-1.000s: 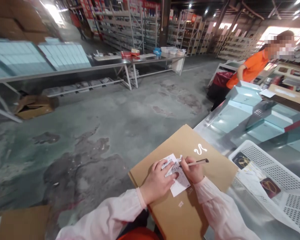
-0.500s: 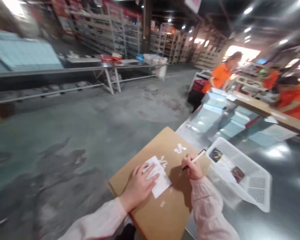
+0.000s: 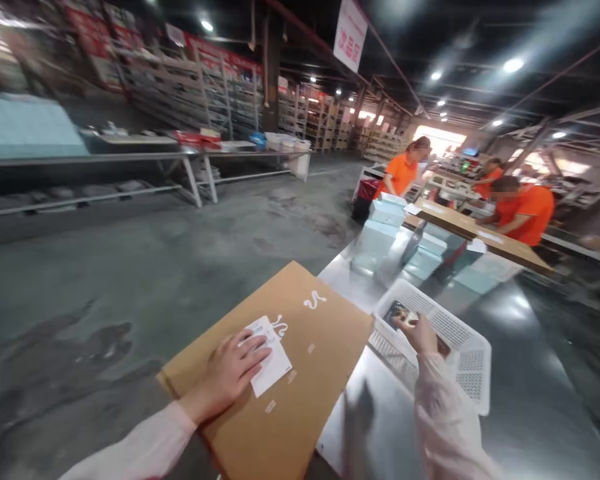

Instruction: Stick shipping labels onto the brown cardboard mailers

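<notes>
My left hand [image 3: 235,367] lies flat with fingers stretched out, pressing a small white paper slip [image 3: 273,363] with faint print onto a brown cardboard box [image 3: 310,387]. White squiggle marks [image 3: 314,300] show on the box top beside the slip. My right hand [image 3: 421,337] is over a white plastic basket [image 3: 473,370], its fingers bent together at a dark picture-printed item [image 3: 395,312] inside. What those fingers hold, if anything, is hidden. A reddish-brown patch [image 3: 443,347] shows beside that hand. No pen can be made out now.
The basket stands on a shiny metal table [image 3: 520,373], right of the box. Farther back are pale blue boxes [image 3: 380,237] and a long cardboard piece [image 3: 510,250]. People in orange shirts [image 3: 525,213] work beyond. Grey floor [image 3: 145,267] lies to the left.
My right hand has moved from above the box, where it held a pen, to the basket on the right. My left hand stays on the slip. The whole view has shifted.
</notes>
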`<state>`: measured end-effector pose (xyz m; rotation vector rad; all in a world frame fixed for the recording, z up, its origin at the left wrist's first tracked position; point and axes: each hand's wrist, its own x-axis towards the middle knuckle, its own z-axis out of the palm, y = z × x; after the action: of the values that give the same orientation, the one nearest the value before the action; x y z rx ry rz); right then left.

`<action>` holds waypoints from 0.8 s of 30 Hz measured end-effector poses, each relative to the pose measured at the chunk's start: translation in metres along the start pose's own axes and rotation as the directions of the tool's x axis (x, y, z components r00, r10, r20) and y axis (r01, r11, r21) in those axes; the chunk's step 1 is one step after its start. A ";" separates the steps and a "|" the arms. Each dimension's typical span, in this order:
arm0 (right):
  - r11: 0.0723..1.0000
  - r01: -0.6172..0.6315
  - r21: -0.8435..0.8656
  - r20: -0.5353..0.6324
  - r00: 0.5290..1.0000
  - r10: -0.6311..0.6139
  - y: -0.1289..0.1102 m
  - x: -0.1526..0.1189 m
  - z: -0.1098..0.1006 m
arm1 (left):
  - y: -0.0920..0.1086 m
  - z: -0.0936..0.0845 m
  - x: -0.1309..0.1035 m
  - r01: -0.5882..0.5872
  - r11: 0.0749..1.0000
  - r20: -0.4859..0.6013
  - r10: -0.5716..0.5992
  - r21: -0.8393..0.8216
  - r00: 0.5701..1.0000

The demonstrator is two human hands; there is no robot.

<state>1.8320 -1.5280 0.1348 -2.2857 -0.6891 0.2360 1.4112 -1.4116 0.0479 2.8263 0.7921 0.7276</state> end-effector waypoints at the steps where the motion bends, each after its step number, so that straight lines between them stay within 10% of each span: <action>1: 0.997 0.081 0.004 0.035 0.996 -0.081 -0.014 -0.019 0.015 | 0.001 -0.003 0.001 0.011 0.999 0.015 -0.010 -0.047 1.000; 7: 0.733 0.666 -0.138 0.519 0.679 -0.520 -0.108 -0.169 0.114 | -0.003 -0.005 0.013 0.174 0.911 0.029 -0.176 -0.374 0.984; 11: 0.706 0.650 -0.280 0.570 0.705 -0.423 -0.131 -0.191 0.137 | -0.012 -0.005 0.020 0.258 0.809 -0.041 -0.328 -0.528 0.944; 16: 0.874 0.475 0.102 0.465 0.754 -0.464 -0.110 -0.192 0.132 | -0.019 -0.020 0.031 0.403 0.650 0.052 -0.489 -0.645 0.871; 20: 0.883 0.061 0.465 0.355 0.901 -0.249 -0.081 -0.235 0.113 | -0.002 -0.037 0.031 0.457 0.248 0.352 -0.372 -0.854 0.859; 24: 0.848 -0.228 0.478 0.319 0.945 0.074 -0.054 -0.312 0.082 | 0.028 -0.051 0.003 0.571 0.092 0.560 -0.119 -0.816 0.820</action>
<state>1.5183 -1.6161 0.1035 -1.8022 -0.5066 0.7538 1.4019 -1.4348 0.1005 1.3457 0.5504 0.3414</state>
